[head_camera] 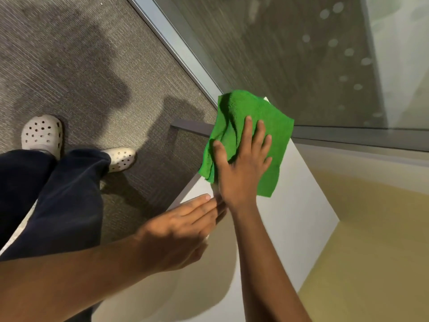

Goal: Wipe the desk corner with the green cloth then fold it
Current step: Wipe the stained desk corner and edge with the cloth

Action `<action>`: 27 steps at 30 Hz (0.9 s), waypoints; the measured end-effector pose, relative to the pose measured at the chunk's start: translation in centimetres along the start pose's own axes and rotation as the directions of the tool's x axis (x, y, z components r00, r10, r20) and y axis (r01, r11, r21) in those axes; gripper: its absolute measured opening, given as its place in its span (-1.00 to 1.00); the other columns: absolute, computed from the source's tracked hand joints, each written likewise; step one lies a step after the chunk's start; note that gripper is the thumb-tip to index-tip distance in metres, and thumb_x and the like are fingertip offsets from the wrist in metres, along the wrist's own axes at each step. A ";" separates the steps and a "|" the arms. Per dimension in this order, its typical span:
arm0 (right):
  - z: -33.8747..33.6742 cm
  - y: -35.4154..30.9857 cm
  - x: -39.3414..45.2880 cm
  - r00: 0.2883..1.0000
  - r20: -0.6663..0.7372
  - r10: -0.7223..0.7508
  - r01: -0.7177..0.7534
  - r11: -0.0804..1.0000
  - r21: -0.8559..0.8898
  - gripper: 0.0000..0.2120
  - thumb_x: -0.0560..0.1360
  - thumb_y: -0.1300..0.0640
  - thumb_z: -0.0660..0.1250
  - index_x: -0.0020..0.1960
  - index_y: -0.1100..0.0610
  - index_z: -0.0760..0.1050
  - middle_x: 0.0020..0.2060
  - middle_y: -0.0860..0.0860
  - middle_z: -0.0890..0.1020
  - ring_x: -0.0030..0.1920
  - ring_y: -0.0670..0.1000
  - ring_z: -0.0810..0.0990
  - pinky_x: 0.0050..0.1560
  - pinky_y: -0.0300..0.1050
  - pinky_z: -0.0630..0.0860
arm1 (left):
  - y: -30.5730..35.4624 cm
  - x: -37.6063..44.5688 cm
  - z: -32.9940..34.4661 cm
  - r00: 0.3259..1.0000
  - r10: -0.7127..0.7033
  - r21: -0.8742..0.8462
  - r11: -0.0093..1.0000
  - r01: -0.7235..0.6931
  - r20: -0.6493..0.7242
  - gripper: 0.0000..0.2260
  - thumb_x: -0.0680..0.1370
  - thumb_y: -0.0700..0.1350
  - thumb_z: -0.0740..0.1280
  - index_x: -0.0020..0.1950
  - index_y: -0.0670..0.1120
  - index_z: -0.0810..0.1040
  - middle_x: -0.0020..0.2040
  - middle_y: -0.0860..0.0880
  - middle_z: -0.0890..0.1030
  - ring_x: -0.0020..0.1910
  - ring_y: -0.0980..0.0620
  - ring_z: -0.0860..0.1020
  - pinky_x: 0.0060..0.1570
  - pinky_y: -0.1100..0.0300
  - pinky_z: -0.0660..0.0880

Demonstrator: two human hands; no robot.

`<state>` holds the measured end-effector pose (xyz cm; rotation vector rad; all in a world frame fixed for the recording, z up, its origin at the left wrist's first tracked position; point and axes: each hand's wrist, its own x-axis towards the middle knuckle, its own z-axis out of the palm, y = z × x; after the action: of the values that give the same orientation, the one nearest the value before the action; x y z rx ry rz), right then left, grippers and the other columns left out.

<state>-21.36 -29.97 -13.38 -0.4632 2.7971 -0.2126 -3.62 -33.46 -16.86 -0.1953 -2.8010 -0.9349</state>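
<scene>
Single head-worn view, looking steeply down from above and close over the desk [299, 205], its corner near frame centre; carpet [81, 66] left of the desk, glass wall [290, 54] beyond.

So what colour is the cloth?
Bright green cloth, under the right hand; seen in the head view.

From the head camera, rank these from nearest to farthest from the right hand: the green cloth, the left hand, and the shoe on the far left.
1. Green cloth: directly under the right hand, pressed flat on the desk corner.
2. Left hand: flat on the desk beside the right wrist, fingertips nearly touching it.
3. Shoe: down on the carpet, far left.
</scene>
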 end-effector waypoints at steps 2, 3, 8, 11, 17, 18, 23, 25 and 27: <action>-0.6 -0.9 2.9 1.000 -0.007 -0.026 0.025 0.998 -0.056 -0.25 0.48 -0.19 0.41 0.63 -0.20 0.26 0.73 -0.08 0.03 0.74 0.16 -0.09 0.61 0.47 -0.07 | -0.1 0.1 0.0 1.000 -0.007 -0.012 1.000 0.007 0.002 -0.43 0.64 -0.10 0.29 0.60 -0.36 0.43 0.62 -0.29 0.47 0.64 -0.20 0.43 0.64 -0.13 0.38; -0.8 -1.5 4.4 1.000 -0.016 -0.023 0.022 0.997 -0.071 -0.32 0.45 -0.14 0.43 0.56 -0.19 0.38 0.72 -0.08 0.07 0.74 0.16 -0.07 0.60 0.47 -0.06 | -0.2 0.1 0.0 1.000 0.000 -0.019 1.000 0.000 0.005 -0.40 0.64 -0.10 0.30 0.63 -0.36 0.38 0.66 -0.29 0.41 0.67 -0.19 0.38 0.64 -0.13 0.38; -1.4 -2.9 10.2 0.983 -0.113 0.145 -0.144 0.989 0.013 -0.60 0.51 -0.01 0.32 0.35 -0.14 0.56 0.47 -0.04 0.48 0.55 0.13 0.37 0.60 0.37 0.09 | -0.6 -0.4 0.2 0.999 0.022 -0.022 1.000 -0.021 0.030 -0.32 0.66 -0.03 0.31 0.69 -0.34 0.26 0.71 -0.26 0.34 0.70 -0.18 0.32 0.70 -0.11 0.28; -1.9 -2.3 11.2 0.974 -0.152 0.171 -0.161 0.984 0.077 -0.58 0.57 -0.03 0.27 0.43 -0.13 0.52 0.35 -0.04 0.60 0.38 0.12 0.52 0.53 0.21 0.26 | -0.7 -0.4 0.0 0.997 0.053 0.007 0.999 -0.054 0.057 -0.33 0.69 0.01 0.27 0.71 -0.33 0.24 0.71 -0.26 0.34 0.69 -0.18 0.35 0.70 -0.12 0.27; -1.9 0.5 9.9 0.955 -0.277 0.107 -0.075 0.989 0.126 -0.52 0.66 -0.18 0.11 0.49 -0.07 0.51 0.31 0.02 0.68 0.32 0.13 0.58 0.44 0.10 0.37 | -0.9 -0.1 -1.2 0.997 0.054 -0.029 0.998 -0.053 0.058 -0.37 0.65 0.00 0.34 0.65 -0.30 0.39 0.65 -0.22 0.46 0.64 -0.15 0.43 0.68 -0.08 0.30; -1.6 0.8 9.5 0.955 -0.284 0.086 -0.062 0.994 0.092 -0.51 0.68 -0.18 0.09 0.53 -0.07 0.46 0.37 0.03 0.65 0.37 0.13 0.56 0.49 0.13 0.33 | -0.9 -0.2 -1.2 0.997 0.055 -0.051 0.997 -0.052 0.051 -0.39 0.66 -0.02 0.33 0.65 -0.30 0.40 0.66 -0.21 0.45 0.65 -0.15 0.42 0.69 -0.07 0.30; -0.4 2.0 6.1 0.986 -0.165 0.005 -0.011 0.999 -0.031 -0.44 0.73 -0.18 -0.03 0.71 -0.12 0.10 0.72 -0.03 0.17 0.74 0.16 0.04 0.66 0.33 -0.09 | -0.6 -0.3 -1.0 0.998 0.030 -0.061 0.998 -0.027 0.048 -0.42 0.69 -0.06 0.25 0.67 -0.31 0.34 0.68 -0.25 0.39 0.69 -0.18 0.34 0.71 -0.10 0.26; 0.0 2.2 4.0 0.992 -0.124 -0.006 0.001 0.999 -0.042 -0.44 0.74 -0.18 -0.07 0.72 -0.13 0.04 0.74 -0.05 0.05 0.75 0.17 -0.07 0.66 0.36 -0.16 | -0.5 -0.3 -1.3 0.995 0.033 -0.071 0.997 -0.026 0.096 -0.40 0.70 -0.06 0.22 0.68 -0.33 0.31 0.70 -0.27 0.35 0.72 -0.19 0.29 0.74 -0.11 0.19; 0.2 2.1 1.6 0.996 -0.092 0.002 -0.005 0.999 -0.040 -0.44 0.74 -0.20 -0.12 0.72 -0.16 -0.01 0.75 -0.07 -0.01 0.75 0.17 -0.13 0.66 0.35 -0.20 | -0.7 -0.2 -2.0 0.983 0.056 -0.083 0.996 -0.042 0.177 -0.38 0.69 -0.05 0.20 0.69 -0.34 0.28 0.71 -0.29 0.31 0.74 -0.20 0.24 0.76 -0.12 0.13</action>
<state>-23.39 -28.60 -14.40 -0.4692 2.8968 -0.1816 -3.29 -35.23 -15.73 -0.3758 -2.9075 -1.0666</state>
